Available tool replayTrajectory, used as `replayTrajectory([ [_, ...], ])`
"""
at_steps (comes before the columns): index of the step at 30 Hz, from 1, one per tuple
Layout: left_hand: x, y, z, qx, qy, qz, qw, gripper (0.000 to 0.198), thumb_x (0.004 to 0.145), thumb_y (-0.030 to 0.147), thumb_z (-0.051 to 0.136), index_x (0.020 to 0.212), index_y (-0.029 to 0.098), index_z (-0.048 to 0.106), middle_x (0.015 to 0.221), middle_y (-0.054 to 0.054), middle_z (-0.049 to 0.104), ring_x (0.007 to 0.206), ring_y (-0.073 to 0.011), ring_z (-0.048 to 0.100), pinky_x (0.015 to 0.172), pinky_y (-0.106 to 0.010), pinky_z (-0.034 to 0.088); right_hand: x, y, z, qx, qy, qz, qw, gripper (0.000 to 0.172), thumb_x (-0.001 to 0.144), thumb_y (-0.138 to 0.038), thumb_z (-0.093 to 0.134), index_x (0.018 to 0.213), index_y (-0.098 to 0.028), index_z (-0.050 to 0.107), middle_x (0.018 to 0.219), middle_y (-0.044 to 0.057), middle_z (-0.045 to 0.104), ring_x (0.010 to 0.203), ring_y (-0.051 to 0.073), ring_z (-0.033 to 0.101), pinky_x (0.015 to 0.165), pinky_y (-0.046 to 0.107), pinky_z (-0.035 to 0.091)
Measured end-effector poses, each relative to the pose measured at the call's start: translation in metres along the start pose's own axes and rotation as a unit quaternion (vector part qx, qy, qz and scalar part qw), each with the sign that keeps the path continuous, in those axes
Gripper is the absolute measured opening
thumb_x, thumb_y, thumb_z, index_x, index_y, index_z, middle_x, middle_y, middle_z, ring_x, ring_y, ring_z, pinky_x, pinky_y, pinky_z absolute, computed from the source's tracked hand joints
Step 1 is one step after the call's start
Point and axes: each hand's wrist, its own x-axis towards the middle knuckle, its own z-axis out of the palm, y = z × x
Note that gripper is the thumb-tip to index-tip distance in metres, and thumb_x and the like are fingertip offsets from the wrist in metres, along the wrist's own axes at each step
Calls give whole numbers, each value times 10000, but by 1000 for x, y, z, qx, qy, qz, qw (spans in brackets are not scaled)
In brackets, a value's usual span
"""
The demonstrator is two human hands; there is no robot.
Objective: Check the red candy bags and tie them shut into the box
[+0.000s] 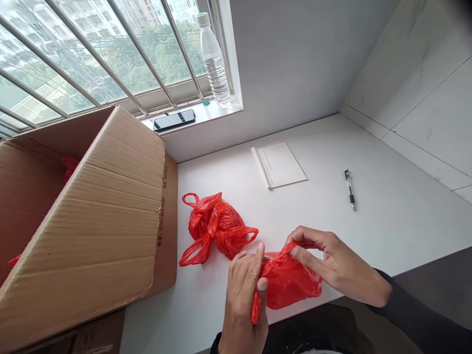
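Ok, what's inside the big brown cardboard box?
Crumpled red plastic shows inside the brown cardboard box, plus another red bit lower left. Its tan panel hides the rest, floor included.

On the window sill (207,116), a clear water bottle (216,71) with a pale green cap (202,18) is stood upright, a black phone (174,120) is laid flat near it, and a small green bit (206,103) is seen between the two. Behind them, green trees (167,58) and tall buildings (138,14) can be seen through shiny metal bars (137,42). On the white desk (319,147), a small white notepad (286,164) with rows of tiny dark marks is laid near the gray wall (295,59), and a clear and black pen (350,191) is placed well apart to its right.
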Motion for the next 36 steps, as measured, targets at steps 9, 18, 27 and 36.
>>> replayTrajectory([
  [9,4,7,-7,-90,2,-74,993,491,1040,196,466,1508,343,489,1366,-85,631,1224,-233,578,1005,-383,505,-3,-3,5,3,-11,-5,1000,201,1050,-439,472,1062,-257,555,1010,10,647,957,175,639,866,310,516],
  [18,15,21,-5,-111,-26,-86,990,462,1042,213,479,1481,355,488,1218,-72,626,1113,-197,600,945,-332,518,-5,6,13,-4,-19,-45,999,175,1042,-426,494,1110,-266,505,950,-4,626,860,149,621,773,276,515],
  [27,13,14,-9,-116,-68,-144,980,333,1022,263,523,1352,288,562,1185,-83,611,1092,-217,595,919,-335,496,-15,5,-5,-42,2,-10,999,582,991,-405,604,1506,-330,344,931,-9,662,917,181,673,898,356,564],
  [36,10,25,-14,-248,88,-354,898,278,973,490,579,1038,236,670,1007,-25,698,895,-182,625,774,-245,506,-26,29,-6,76,149,-13,986,386,991,-427,619,1357,-309,599,1148,44,715,1072,193,693,906,271,597],
])
